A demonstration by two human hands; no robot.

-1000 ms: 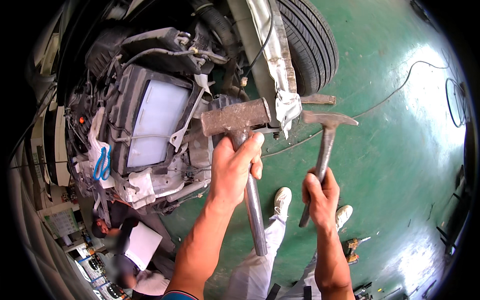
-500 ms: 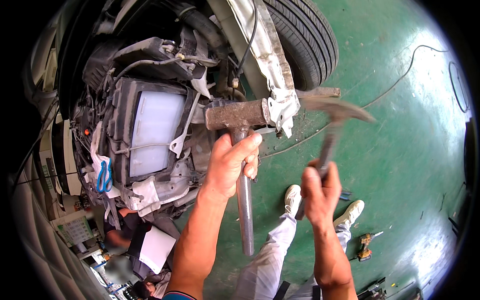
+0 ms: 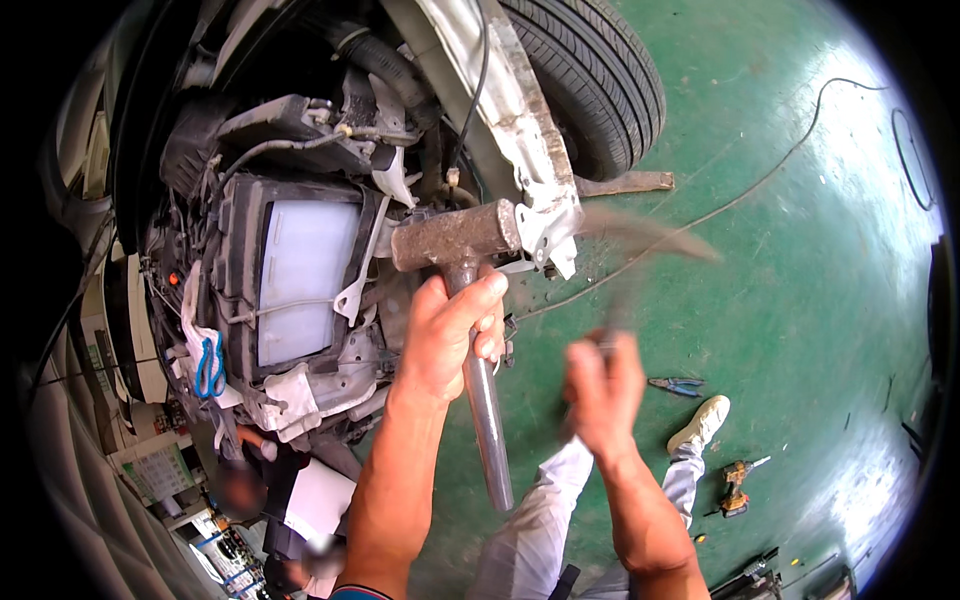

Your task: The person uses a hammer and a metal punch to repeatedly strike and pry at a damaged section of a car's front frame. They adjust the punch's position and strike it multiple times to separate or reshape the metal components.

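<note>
My left hand (image 3: 450,335) is closed round the metal handle of a sledgehammer (image 3: 455,237), just below its rusty head. One face of that head sits at the left side of the bent white metal rail end (image 3: 553,228); whether they touch I cannot tell. On the rail's other side is a hammer (image 3: 655,236) with a long, curved, pointed head, smeared by motion. My right hand (image 3: 606,392) grips its handle, and the hammer's near end is close to the rail. The sledgehammer handle slants down toward my legs.
The stripped car front, with a pale panel (image 3: 308,280), fills the left. A tyre (image 3: 600,85) stands beyond the rail, a flat bar (image 3: 630,184) beside it. Pliers (image 3: 677,386), a cordless drill (image 3: 735,488) and a long cable (image 3: 740,202) lie on the green floor. Other people are at lower left.
My right hand and the curved hammer have swung left, toward the rail end. The sledgehammer stays beside the rail in my left hand. The whole view has shifted slightly.
</note>
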